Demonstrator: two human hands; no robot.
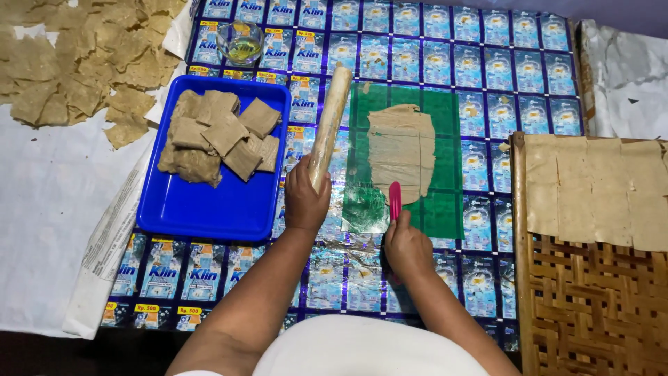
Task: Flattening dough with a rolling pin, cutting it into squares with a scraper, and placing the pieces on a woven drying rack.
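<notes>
Head view, looking down: your worktop [487,42] is covered by a mat of blue printed sachet wrappers. To your right, a woven cane tray [591,306] carries thin tan sheets [598,188] laid edge to edge across its upper part. To your far left, white paper [42,202] holds a loose pile of dried tan pieces [76,63]. A blue plastic tray [202,209] sits left of centre and holds a mound of brown dough slabs [216,136], stacked in its upper half. A green plastic sheet [442,174] lies at the centre of the mat; on it is a flattened sheet of dough [402,150], scored with parallel lines. A wooden rolling pin [330,115] stands at a slant just left of the green sheet, lower end towards you.

Your left hand [305,202] has its grip closed round the lower end of the rolling pin. Your right hand [407,251] has its grip closed on a pink tool [395,200], whose upper end reaches the lower edge of the flattened dough; you cannot tell what kind of tool it is. A small clear glass bowl [241,42] with yellowish liquid stands at the far edge, above the blue tray
</notes>
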